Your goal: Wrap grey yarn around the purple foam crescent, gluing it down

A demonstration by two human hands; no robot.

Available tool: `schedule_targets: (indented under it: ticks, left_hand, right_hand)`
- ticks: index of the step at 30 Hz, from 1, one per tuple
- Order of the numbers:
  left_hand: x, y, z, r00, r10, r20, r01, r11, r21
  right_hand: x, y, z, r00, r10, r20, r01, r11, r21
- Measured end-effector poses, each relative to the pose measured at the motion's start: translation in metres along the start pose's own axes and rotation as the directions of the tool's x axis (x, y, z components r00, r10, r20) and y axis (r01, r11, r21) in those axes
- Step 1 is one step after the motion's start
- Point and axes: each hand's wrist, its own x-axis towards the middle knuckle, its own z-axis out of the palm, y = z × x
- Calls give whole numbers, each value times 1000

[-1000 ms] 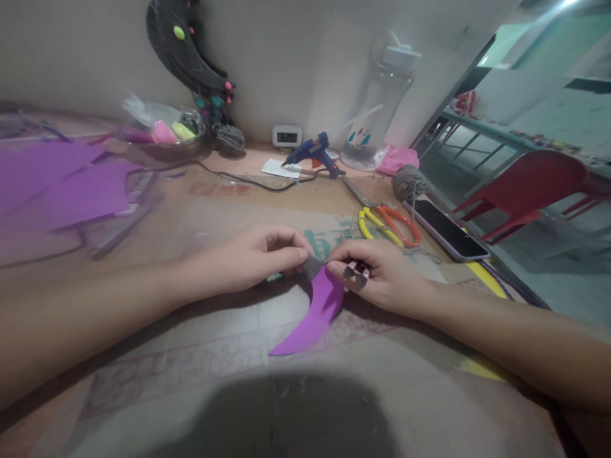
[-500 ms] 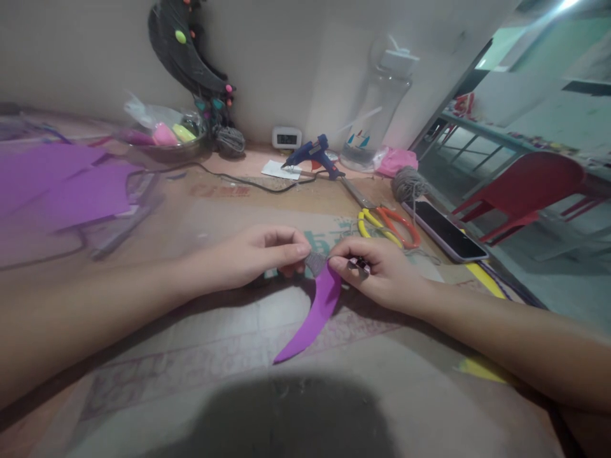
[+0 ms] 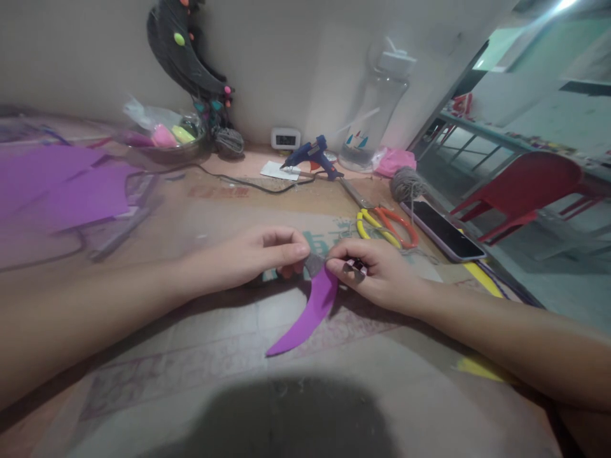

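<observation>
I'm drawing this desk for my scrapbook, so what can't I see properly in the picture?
All in the head view:
Purple crescent: its grey-wrapped end goes behind the left hand's fingers, which hide the tip.
Small shiny thing at the right hand: too blurred to name.
White clock: its digits are too small and blurred.
Black moon shape: top cut off by the upper edge.

Near are one left hand (image 3: 262,254), one right hand (image 3: 384,275) and one purple crescent (image 3: 312,308). Far — one glue gun (image 3: 308,152), one digital clock (image 3: 286,139), one bottle (image 3: 375,114). Right — one pair of scissors (image 3: 365,213), one smartphone (image 3: 446,229).
</observation>
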Motion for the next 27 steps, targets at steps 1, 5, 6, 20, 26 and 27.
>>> schedule_targets:
  ticks: [1,5,6,20,26,27]
  left_hand:
    - [0,0,0,1000,-7,-9,7,1000,10]
    - [-1,3,4,999,-4,-41,5,999,39]
    - [-1,4,6,999,9,-47,-7,999,41]
    - [-13,6,12,851,403,-338,-225,860,458]
    - [-13,5,11,845,466,-264,-314,831,460]
    - [-13,5,11,851,456,-261,-309,836,454]
  right_hand:
    - [0,-1,0,1000,3,-3,-3,1000,-4]
    - [1,-3,1,1000,6,-6,-6,1000,-21]
    - [1,-3,0,1000,2,-4,-2,1000,-20]
    - [-3,6,4,980,-116,-160,97,988,-123]
    - [-3,7,-1,953,-262,-152,221,944,-245]
    - [-3,7,-1,951,-273,-147,230,939,-257]
